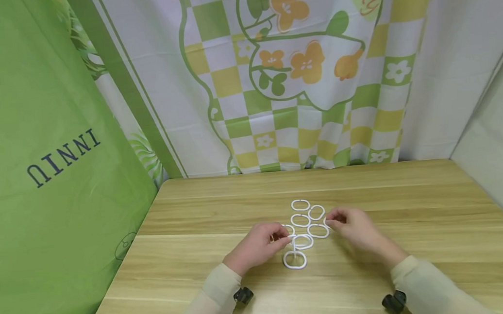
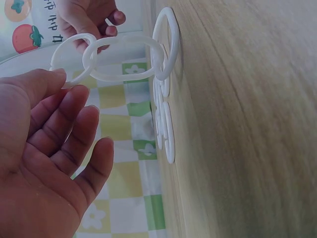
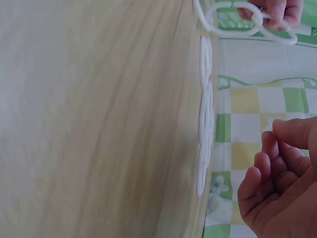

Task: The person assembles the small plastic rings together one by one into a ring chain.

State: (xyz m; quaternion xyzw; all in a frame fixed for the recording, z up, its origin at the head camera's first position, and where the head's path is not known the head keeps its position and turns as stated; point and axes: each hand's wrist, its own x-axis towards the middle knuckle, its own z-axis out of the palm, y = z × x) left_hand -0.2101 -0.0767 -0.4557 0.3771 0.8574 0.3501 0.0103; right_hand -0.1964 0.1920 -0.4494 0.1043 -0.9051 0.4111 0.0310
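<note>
In the head view my left hand (image 1: pixel 258 246) pinches a white oval link between thumb and forefinger above the wooden table. The left wrist view shows this held link (image 2: pixel 88 38) hooked through a second link (image 2: pixel 124 77), which slants down to a third link (image 2: pixel 171 44) at the tabletop. My right hand (image 1: pixel 356 230) hovers to the right of the links, thumb and forefinger tips together and the other fingers loosely bent. Nothing shows between its fingers in the right wrist view. A link (image 1: pixel 325 222) lies partly hidden beside its fingertips.
Several more white oval links lie close together between the hands, among them one at the back (image 1: pixel 300 201) and one at centre right (image 1: pixel 318 237). Behind the table (image 1: pixel 219 198) hangs a patterned curtain (image 1: pixel 271 119), with a green cloth (image 1: pixel 41 215) at the left.
</note>
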